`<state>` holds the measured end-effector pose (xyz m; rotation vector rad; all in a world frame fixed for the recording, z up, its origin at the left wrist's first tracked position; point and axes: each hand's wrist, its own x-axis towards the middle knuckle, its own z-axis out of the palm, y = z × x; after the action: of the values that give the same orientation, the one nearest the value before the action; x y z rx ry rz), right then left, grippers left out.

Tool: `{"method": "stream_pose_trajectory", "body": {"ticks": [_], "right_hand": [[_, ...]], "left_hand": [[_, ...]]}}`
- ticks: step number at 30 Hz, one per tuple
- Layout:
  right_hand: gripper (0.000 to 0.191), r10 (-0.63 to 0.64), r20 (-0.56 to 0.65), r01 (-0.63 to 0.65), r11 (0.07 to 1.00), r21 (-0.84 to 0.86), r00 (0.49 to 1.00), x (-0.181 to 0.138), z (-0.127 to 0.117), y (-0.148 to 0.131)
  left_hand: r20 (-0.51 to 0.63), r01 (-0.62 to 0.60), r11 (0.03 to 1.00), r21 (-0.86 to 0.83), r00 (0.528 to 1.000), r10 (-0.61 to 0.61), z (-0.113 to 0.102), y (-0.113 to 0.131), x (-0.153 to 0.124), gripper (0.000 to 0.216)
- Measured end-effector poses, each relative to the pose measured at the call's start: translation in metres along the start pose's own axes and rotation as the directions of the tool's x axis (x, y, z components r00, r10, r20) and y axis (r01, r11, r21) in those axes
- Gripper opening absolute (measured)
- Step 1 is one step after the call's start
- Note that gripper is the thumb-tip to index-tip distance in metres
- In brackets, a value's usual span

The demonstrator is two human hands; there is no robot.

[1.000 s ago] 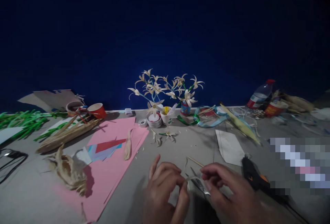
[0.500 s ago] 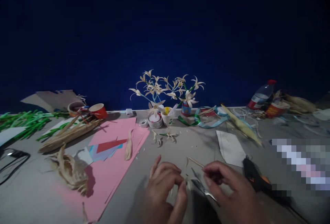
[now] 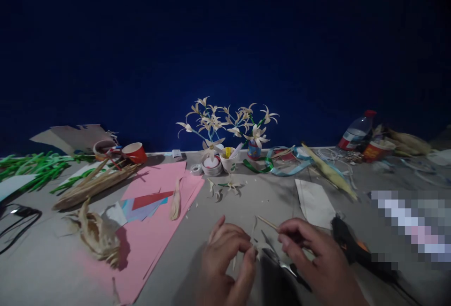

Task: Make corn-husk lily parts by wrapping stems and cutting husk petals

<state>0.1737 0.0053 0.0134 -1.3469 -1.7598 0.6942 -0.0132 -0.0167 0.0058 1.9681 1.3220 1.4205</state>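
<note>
My left hand (image 3: 229, 259) is closed, thumb and forefinger pinching a small pale corn husk petal (image 3: 254, 227) that stands up from the fingertips. In my right hand (image 3: 306, 249) is a thin wooden stick (image 3: 267, 222), gripped between thumb and fingers with its tip pointing left, close to the petal. Scissors (image 3: 282, 263) lie on the table between the hands, partly covered by my right hand. A few pale husk scraps lie beside the blades. Farther off, a small husk flower (image 3: 232, 185) with a green stem rests on the table.
Husk flowers stand in a small blue and red pot (image 3: 254, 150) and beside a paper cup (image 3: 229, 160). A black glue gun (image 3: 352, 245) lies at the right, near white paper (image 3: 314, 201). Pink sheets (image 3: 158, 240) and dried husks (image 3: 97, 233) lie left. A bottle (image 3: 357, 132) stands at the back.
My left fingers have shifted slightly, and the petal between them shows more upright. My right hand has moved a little, still holding the stick. The scissors' handle shows more.
</note>
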Motion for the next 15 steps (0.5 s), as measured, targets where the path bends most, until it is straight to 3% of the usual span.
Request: {"method": "stream_pose_trajectory", "body": {"ticks": [3,5,7,12,15], "right_hand": [[0.007,0.011,0.054,-0.022,0.978,0.208,0.998,-0.006,0.013,-0.011],[0.006,-0.002,0.02,-0.004,0.967,0.253,1.0,-0.01,0.021,-0.015],[0.014,-0.018,-0.037,0.027,0.968,0.249,0.999,-0.012,0.026,-0.016],[0.01,-0.155,-0.07,0.167,0.962,0.217,0.985,-0.012,0.024,-0.01],[0.017,-0.332,-0.128,0.348,0.928,0.131,0.935,-0.011,0.016,-0.006]], "left_hand": [[0.047,0.041,0.996,-0.082,0.998,-0.038,0.002,-0.001,0.001,0.018],[0.068,0.021,0.996,-0.087,0.998,-0.016,0.004,-0.003,0.001,0.016],[0.07,-0.042,0.998,-0.057,0.996,0.046,0.005,-0.006,0.0,0.014],[0.061,-0.201,0.979,-0.013,0.978,0.202,0.007,-0.014,-0.002,0.026],[0.09,-0.085,0.974,-0.211,0.99,0.106,0.006,-0.015,-0.004,0.025]]}}
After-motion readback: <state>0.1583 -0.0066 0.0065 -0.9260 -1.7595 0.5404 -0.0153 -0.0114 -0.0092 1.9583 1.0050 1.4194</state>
